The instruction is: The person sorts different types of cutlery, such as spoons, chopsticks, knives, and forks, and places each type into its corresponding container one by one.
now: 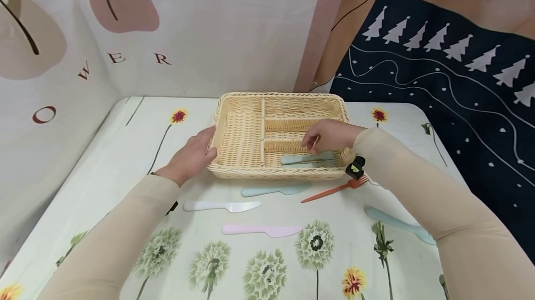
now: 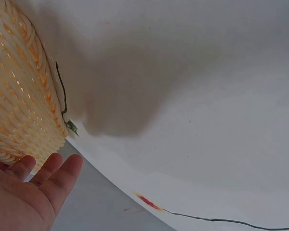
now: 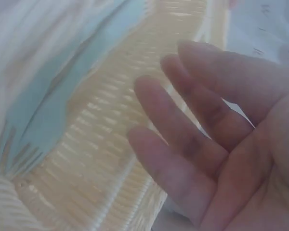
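A wicker basket [image 1: 242,133] with several compartments stands on the table. My left hand [image 1: 193,153] touches its left side with fingers extended; in the left wrist view that hand [image 2: 33,192] lies by the woven wall [image 2: 24,96]. Above the right compartments hovers my right hand [image 1: 328,136]. In the right wrist view its fingers are loosely bent and hold nothing [image 3: 221,130]. Light blue forks [image 1: 292,159] lie in the front right compartment, also visible in the right wrist view as blue cutlery [image 3: 53,106].
In front of the basket lie a light blue knife [image 1: 261,191], a white knife [image 1: 209,205], a pink knife [image 1: 261,229] and an orange fork [image 1: 330,192]. Another light blue utensil [image 1: 393,220] is at the right, partly beside my right sleeve. A curtain [image 1: 209,26] hangs behind the table.
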The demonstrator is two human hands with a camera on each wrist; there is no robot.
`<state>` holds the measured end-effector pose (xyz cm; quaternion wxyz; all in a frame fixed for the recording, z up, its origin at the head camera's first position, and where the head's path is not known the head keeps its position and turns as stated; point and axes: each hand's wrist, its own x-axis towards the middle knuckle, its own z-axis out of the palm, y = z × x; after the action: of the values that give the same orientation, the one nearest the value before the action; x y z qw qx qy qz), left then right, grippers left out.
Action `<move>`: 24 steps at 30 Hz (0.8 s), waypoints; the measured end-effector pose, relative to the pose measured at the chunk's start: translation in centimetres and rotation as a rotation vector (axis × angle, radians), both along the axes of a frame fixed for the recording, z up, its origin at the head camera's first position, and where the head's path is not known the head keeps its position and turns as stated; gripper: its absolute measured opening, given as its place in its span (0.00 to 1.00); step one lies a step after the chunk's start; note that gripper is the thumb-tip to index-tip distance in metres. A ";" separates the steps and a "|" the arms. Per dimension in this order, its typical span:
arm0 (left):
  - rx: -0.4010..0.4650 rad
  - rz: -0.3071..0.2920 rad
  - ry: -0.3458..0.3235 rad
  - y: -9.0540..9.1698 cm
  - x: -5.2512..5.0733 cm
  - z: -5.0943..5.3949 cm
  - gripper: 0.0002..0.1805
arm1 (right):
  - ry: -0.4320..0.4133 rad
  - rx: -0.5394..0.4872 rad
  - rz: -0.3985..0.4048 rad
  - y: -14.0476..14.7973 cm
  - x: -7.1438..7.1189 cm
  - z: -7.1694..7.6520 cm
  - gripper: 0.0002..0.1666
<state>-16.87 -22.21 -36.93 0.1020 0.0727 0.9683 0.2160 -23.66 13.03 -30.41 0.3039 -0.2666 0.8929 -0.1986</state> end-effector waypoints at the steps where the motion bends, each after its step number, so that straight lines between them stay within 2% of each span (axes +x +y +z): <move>1: 0.000 -0.001 0.000 0.0 0.0 0.0 0.37 | -0.005 -0.016 -0.025 0.1 0.1 0.1 0.19; 8: 0.004 -0.005 0.002 0.0 0.1 0.0 0.36 | -0.004 -0.181 -0.140 1.0 0.4 0.5 0.19; 18: 0.008 0.002 0.004 0.1 0.1 -0.3 0.36 | 0.014 -0.487 -0.490 2.7 2.5 0.6 0.20; 24: 0.012 0.008 -0.007 0.1 0.1 -0.1 0.36 | 0.024 -0.577 -0.553 4.0 3.8 0.0 0.23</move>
<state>-16.73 -22.14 -37.07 0.1043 0.0688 0.9669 0.2225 -19.88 16.99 -30.41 0.1410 -0.0927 0.8420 -0.5123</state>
